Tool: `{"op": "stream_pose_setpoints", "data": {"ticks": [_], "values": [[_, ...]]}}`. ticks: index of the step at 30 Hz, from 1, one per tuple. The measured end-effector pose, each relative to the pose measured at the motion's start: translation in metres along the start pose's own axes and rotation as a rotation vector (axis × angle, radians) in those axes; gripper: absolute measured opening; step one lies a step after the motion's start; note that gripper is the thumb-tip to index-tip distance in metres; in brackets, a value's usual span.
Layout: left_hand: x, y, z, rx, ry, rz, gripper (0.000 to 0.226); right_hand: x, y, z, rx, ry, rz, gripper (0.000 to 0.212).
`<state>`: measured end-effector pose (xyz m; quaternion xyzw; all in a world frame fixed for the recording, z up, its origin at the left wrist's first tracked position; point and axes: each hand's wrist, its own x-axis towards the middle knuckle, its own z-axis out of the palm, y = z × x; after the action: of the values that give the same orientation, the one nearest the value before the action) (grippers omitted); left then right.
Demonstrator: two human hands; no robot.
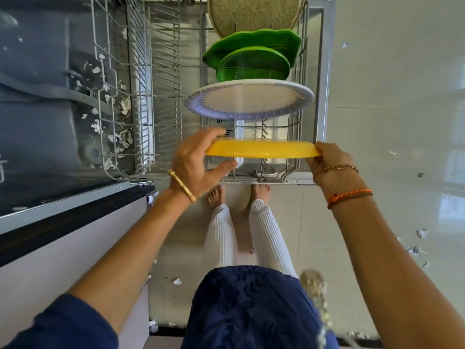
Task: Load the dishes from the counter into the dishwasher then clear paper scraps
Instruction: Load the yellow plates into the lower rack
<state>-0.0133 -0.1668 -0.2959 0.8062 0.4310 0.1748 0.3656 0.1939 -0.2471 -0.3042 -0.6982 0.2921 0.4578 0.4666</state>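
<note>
Over the near end of the pulled-out lower rack (298,147), we hold one yellow plate (261,149) edge-on between both hands. The left hand (195,165) has fingers curled over the plate's left rim with the thumb spread below; the right hand (332,162) pinches the right rim. The plate hangs above the tines, not yet seated.

Risks, as we judge them:
- A plate lowered off-line can straddle two tines and tip against the patterned plate (249,99) standing just beyond it.
- Grip is at the rims only; a slip of either hand drops the plate onto the rack.
- Paper scraps (118,137) lying inside the dishwasher tub at left can stay under the dishes if loading continues over them.

Count:
- Yellow plates: one, in hand.
- Patterned plates: one, upright in the rack.
- Green dishes (254,51): two, upright beyond it.
- Speckled beige dish (254,13): one, at the far end.
- Scraps: many, in the tub and on the floor (377,222); too many to count exactly.
</note>
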Motion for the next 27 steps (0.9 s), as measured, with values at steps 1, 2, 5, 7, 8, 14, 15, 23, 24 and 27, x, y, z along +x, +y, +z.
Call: {"op": "stream_pose_setpoints", "data": {"ticks": [1, 2, 5, 7, 8, 14, 15, 23, 24, 27], "values": [[0.0, -0.008, -0.002, 0.064, -0.06, 0.053, 0.031, -0.003, -0.005, 0.001, 0.044, -0.036, -0.019, 0.018], [0.002, -0.014, -0.009, 0.084, -0.048, 0.101, 0.017, -0.012, -0.01, 0.004, 0.087, -0.09, -0.035, 0.017], [0.006, -0.023, -0.023, 0.126, 0.051, 0.098, 0.035, -0.028, -0.017, 0.018, 0.056, -0.323, -0.08, 0.015], [0.005, -0.021, -0.034, 0.056, 0.121, -0.015, 0.053, -0.034, -0.011, 0.028, -0.242, -0.385, -0.226, 0.038], [0.005, -0.02, -0.039, 0.019, 0.135, -0.118, 0.049, -0.036, -0.004, 0.033, -0.394, -0.405, -0.3, 0.045], [0.001, -0.035, -0.05, -0.156, 0.101, -1.049, 0.017, -0.057, 0.057, 0.038, -1.108, -0.867, -0.36, 0.055], [0.003, -0.04, -0.05, -0.169, 0.09, -1.198, 0.018, -0.06, 0.062, 0.035, -1.257, -0.951, -0.403, 0.058], [0.022, -0.024, -0.047, -0.679, 0.057, -1.354, 0.049, -0.045, 0.039, 0.026, -1.333, -0.662, -1.362, 0.032], [0.025, -0.02, -0.044, -0.644, 0.035, -1.27, 0.05, -0.043, 0.028, 0.025, -1.263, -0.644, -1.429, 0.032], [0.036, -0.008, -0.034, -0.473, -0.062, -0.992, 0.046, -0.04, -0.004, 0.023, -1.227, -0.571, -1.474, 0.03]]}}
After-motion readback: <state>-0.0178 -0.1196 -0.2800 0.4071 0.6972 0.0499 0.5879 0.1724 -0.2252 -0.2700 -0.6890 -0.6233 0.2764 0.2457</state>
